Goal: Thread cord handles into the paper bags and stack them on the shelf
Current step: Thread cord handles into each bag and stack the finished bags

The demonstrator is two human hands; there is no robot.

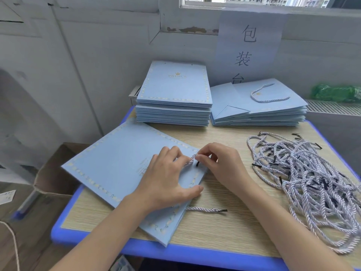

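A flat pale-blue paper bag lies askew on the near left part of the table, its lower corner reaching the table's blue front edge. A pale scalloped border runs round its face, and some faint gold print shows beside the left hand. A twisted white-and-lilac cord rises in a small loop at the bag's upper right corner, and its black tip stands just under the right fingers. The other end of a cord pokes out from under the bag's right edge and lies on the wood, also black-tipped; I cannot tell whether it is the same cord.

The left hand lies palm down on the bag, thumb stretched along the edge, its fingers bent at the loop and touching the cord. The right hand has its fingers curled, pinching the cord at the top of the loop.

To the right, a loose tangled heap of the same cords spreads over the table as far as its right edge. At the back stand two piles of bags: the left pile is neat, flat, and shows a gold crown mark and no handle; the right pile is less even, with a cord handle lying on the top bag.

On the floor to the left sits an open cardboard box; its inside is in shadow. A paper sign with characters hangs on the wall behind the piles.
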